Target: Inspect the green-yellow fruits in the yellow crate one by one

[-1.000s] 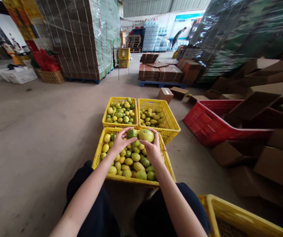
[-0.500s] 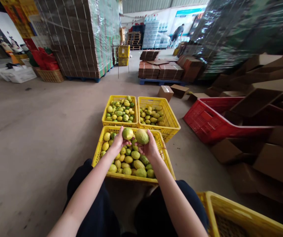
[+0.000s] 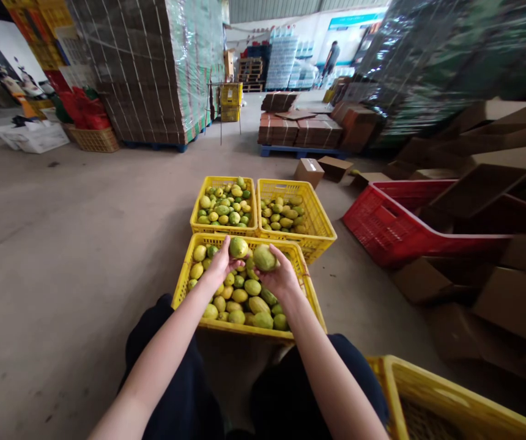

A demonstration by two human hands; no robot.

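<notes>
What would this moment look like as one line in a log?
left hand: holds round yellow-green fruit | right hand: holds larger green fruit | both above near yellow plastic crate of fruit

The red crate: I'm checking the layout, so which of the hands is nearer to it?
Right. The right hand is on the side of the red crate; the left hand is farther away, beyond the right.

Each hand held a fruit above the near crate, two crates stood side by side just beyond the grip, another crate lay off right.
</notes>
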